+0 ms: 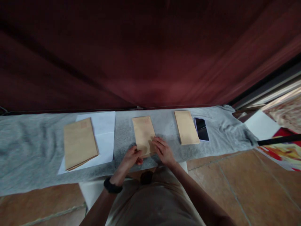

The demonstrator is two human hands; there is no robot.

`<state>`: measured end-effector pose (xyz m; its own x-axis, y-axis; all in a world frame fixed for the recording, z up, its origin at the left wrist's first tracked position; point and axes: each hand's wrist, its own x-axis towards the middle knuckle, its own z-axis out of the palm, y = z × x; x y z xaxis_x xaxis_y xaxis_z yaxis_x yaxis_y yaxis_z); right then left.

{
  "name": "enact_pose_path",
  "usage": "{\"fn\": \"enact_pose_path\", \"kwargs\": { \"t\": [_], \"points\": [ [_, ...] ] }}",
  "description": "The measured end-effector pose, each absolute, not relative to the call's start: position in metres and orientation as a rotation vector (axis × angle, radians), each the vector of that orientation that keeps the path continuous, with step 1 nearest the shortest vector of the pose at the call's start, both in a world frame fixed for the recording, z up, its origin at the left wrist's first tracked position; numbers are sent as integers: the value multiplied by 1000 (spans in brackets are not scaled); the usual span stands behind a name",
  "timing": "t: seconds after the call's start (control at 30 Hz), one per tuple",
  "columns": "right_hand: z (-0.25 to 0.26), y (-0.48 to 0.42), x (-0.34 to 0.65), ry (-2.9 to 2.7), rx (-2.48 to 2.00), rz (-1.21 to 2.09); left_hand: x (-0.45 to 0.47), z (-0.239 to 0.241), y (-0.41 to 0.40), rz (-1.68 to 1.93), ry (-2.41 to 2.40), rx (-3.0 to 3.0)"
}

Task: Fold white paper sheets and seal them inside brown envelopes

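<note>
Gray cloth [124, 131] spreads before a dark red curtain [150, 62]. On it, 1 brown envelope [144, 131] lies in the middle, its near left corner pinched in the left hand [130, 158]; the right hand [164, 152], fingers outstretched, rests on its right edge. Leftward, folded brown paper [81, 141] overlaps white sheets [105, 138]; rightward, 1 similar envelope [187, 128] lies beside a phone [201, 129].

- Probably a room in a home, though the view cannot settle it.
- A dark red curtain [150, 59] hangs in broad folds across the far side, like household drapery.
- A soft grey cloth [28, 150], rumpled like a blanket, lies spread in a long strip.
- A smartphone [201, 129] rests on it like a personal belonging.
- Large terracotta-coloured floor tiles [211, 185] look domestic too.
</note>
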<state>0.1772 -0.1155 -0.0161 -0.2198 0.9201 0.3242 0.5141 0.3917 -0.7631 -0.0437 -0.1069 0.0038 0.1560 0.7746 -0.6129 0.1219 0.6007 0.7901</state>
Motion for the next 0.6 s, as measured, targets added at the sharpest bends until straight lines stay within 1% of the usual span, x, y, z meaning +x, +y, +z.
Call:
{"fn": "enact_pose_path", "kwargs": {
  "t": [0.07, 0.13, 0.23, 0.27, 0.33, 0.4, 0.5, 0.6],
  "points": [
    [-17, -113, 177, -2036, -1207, 599, -50, 5, -110, 469, 1405, 955],
    [-18, -112, 176, -2118, -1219, 539, -58, 10, -110, 425, 1544, 1190],
    [-20, -113, 176, -2145, -1256, 490, -66, 21, -96, 513, 1804, 1665],
    [-21, -113, 175, -2147, -1261, 486, -66, 25, -85, 574, 1817, 1808],
    [-20, -113, 175, -2148, -1265, 485, -63, 30, -54, 722, 1658, 2090],
    [-18, -113, 175, -2149, -1254, 494, -57, 30, -15, 750, 1449, 2356],
    [-16, -112, 175, -2140, -1228, 520, -47, 18, 39, 527, 1287, 2590],
    [-15, -113, 175, -2111, -1238, 540, -41, 1, 68, 273, 1158, 2702]
  ]
}}
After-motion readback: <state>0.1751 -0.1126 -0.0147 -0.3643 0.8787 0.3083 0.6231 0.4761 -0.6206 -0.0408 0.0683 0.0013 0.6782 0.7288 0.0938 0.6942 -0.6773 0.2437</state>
